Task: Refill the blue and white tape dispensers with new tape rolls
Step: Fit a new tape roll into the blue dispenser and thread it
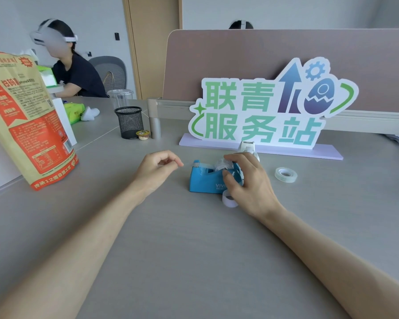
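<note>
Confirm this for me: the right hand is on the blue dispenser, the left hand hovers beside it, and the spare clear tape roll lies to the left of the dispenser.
One detail is wrong. The head view shows the spare clear tape roll lying to the right of the blue dispenser, not the left. The right hand is on the dispenser, and the left hand hovers beside it.

So that's two tape dispensers: one blue plastic (203, 180), one white (248, 147); two clear tape rolls (285, 174) (224, 165), one empty white core (229, 199) under the fingers.

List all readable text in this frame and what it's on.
"联青" over "服务站": the standing sign.
"VIVI", the rest hidden by the right hand: the blue tape dispenser.
"传承12道非遗工艺" (roughly): bottom edge of the snack bag.
The bag's other print: too blurred.
</note>
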### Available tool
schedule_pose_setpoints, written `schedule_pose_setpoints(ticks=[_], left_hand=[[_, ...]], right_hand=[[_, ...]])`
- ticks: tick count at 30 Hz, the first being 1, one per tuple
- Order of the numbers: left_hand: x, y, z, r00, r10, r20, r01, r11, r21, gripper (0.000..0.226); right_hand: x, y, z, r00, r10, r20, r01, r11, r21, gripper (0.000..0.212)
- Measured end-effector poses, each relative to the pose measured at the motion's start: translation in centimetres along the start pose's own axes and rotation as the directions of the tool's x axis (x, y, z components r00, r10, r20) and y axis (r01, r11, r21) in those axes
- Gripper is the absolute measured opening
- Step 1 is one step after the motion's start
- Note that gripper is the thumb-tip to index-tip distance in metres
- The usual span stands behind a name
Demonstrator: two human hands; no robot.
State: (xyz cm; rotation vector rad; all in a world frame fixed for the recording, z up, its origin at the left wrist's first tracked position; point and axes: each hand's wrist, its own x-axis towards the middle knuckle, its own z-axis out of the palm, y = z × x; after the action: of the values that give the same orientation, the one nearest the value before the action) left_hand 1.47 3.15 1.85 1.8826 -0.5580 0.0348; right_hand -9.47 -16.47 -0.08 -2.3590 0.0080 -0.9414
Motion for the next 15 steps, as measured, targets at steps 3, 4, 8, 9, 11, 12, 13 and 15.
schedule_pose_setpoints(ticks=[3, 4, 8, 9, 11, 12, 13, 15], left_hand=[[-0.1, -0.5, 0.2, 0.999, -0.017, 0.036, 0.016, 1.0, 0.018, 0.024], [-0.1, -0.6, 0.3, 0.999, -0.017, 0.045, 0.016, 1.0, 0.023, 0.023], [-0.2, -0.8, 0.6, 0.999, -0.011, 0.044, 0.01, 0.999, 0.036, 0.023], [-0.3, -0.8, 0.7, 0.999, -0.006, 0.054, 0.003, 0.999, 0.045, 0.024], [-0.5, -0.8, 1.1, 0.997, 0.009, 0.079, -0.015, 0.997, 0.074, 0.023], [-0.5, -0.8, 1.2, 0.996, 0.014, 0.089, -0.022, 0.996, 0.088, 0.024], [-0.6, -0.9, 1.3, 0.995, 0.016, 0.096, -0.026, 0.995, 0.097, 0.025], [-0.6, -1.0, 1.3, 0.995, 0.023, 0.096, -0.032, 0.994, 0.1, 0.025]], right_hand=[[0.0, 0.0, 0.0, 1.0, -0.001, 0.004, 0.001, 1.0, -0.003, 0.032], [0.0, 0.0, 0.0, 1.0, 0.001, 0.007, -0.001, 1.0, -0.006, 0.032], [0.0, 0.0, 0.0, 1.0, 0.002, 0.015, -0.002, 1.0, -0.014, 0.033], [0.0, 0.0, 0.0, 1.0, 0.001, 0.016, -0.001, 1.0, -0.015, 0.033], [0.0, 0.0, 0.0, 1.0, -0.001, 0.016, 0.002, 1.0, -0.018, 0.032], [0.0, 0.0, 0.0, 1.0, -0.003, 0.016, 0.003, 1.0, -0.02, 0.032], [0.0, 0.0, 0.0, 1.0, -0.004, 0.016, 0.004, 1.0, -0.021, 0.031], [-0.1, 0.0, 0.0, 1.0, -0.003, 0.016, 0.003, 1.0, -0.024, 0.03]])
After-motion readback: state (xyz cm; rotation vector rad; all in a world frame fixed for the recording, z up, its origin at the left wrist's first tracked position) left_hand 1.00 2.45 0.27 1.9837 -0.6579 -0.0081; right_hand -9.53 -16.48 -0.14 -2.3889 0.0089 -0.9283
